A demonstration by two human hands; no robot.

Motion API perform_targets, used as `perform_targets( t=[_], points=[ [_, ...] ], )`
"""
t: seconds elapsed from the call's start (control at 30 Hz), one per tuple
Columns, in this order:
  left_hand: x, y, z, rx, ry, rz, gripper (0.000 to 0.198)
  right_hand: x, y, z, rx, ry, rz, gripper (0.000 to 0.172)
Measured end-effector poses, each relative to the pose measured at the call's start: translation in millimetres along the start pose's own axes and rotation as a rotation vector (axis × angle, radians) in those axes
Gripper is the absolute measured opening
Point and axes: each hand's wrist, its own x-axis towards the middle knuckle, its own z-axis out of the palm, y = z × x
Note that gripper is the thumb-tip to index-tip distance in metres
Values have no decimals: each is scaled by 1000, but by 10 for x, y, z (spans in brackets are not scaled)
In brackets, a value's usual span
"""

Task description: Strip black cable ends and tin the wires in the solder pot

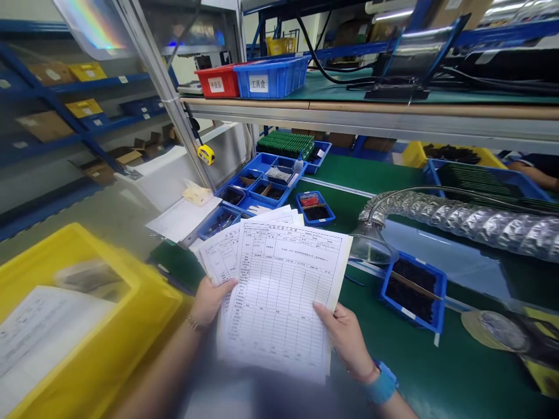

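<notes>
Several printed paper forms [283, 291] are fanned out in front of me, the top one showing a table with some handwriting near its head. My left hand [212, 299] grips the left edge of the sheets, thumb on top. At the right edge my right hand [345, 337] pinches the top form, its thumb lying on the printed table and the fingers behind the paper. The lower ends of the sheets are blurred. Behind the papers lies a small blue tray [315, 208] with red and black parts.
A yellow bin [148, 308] with papers stands at left. A divided blue tray [262, 180] sits on the green bench [349, 174]. At right are a silver duct hose [458, 224], a blue tray of black parts [413, 291] and a tape roll [498, 330]. Another person's arm [535, 171] shows far right.
</notes>
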Motion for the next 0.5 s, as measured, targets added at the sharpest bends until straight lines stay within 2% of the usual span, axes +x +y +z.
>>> perform_targets(
  t=[0.13, 0.27, 0.37, 0.5],
  points=[
    [-11, 0, -5, -2, -1, -31, 54, 4, -23, 7, 2, -5, 5, 39],
    [-19, 48, 5, -142, -81, -25, 47, 13, -47, -3, 12, 24, 10, 33],
    [-23, 88, 27, -253, -148, -34, 43, 27, -28, -27, 8, 45, 20, 35],
    [-19, 97, 47, -229, -101, -56, 39, 55, 41, -78, -21, 66, 28, 35]
  ],
)
